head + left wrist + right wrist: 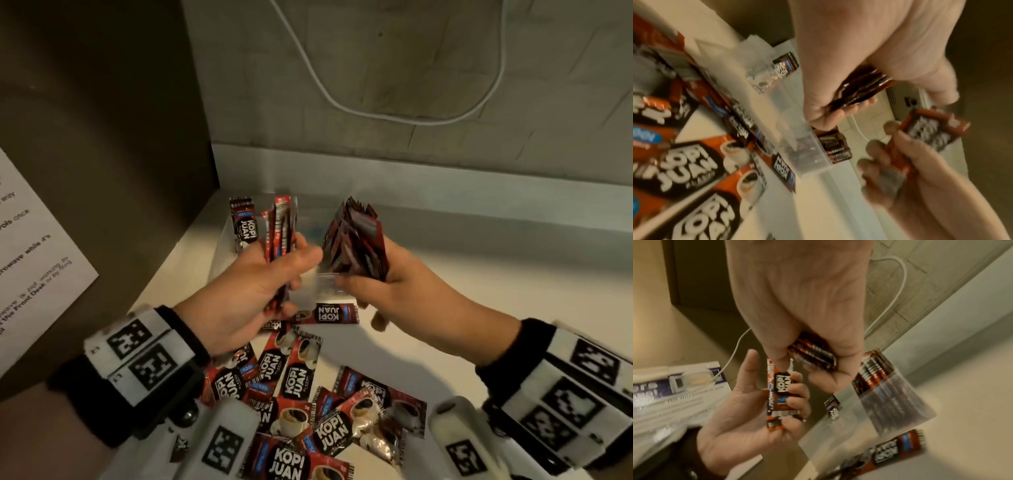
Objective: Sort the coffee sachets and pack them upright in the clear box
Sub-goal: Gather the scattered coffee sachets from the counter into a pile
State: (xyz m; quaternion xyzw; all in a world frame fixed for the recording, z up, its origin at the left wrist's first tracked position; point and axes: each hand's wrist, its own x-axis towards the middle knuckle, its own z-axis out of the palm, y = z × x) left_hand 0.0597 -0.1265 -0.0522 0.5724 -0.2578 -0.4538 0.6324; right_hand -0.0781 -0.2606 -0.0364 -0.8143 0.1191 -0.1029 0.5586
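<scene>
Red-and-black foil sachets fill both of your hands. The fingers (795, 402) of your left hand (246, 294) are curled round a small bundle of sachets (279, 240), held upright with the ends pointing up. Your right hand (390, 284) grips a thicker stack (356, 240), fanned slightly at the top, with the thumb across its lower end. Both hands sit close together, just above the clear box (308, 294).

The clear box stands on the white surface (428, 342), directly below and between your hands. One group of sachets (243, 222) stands upright inside it at the far left end. The right wrist view shows that packed row (873, 374) rising above the box rim.

Loose sachets (294, 394) lie flat in a scattered, overlapping pile on the surface, near your wrists. One single sachet (329, 313) lies flat just beside the near wall of the box.

A white cable (376, 113) hangs in a loop on the wall behind. A printed sheet (34, 257) lies at the left.
</scene>
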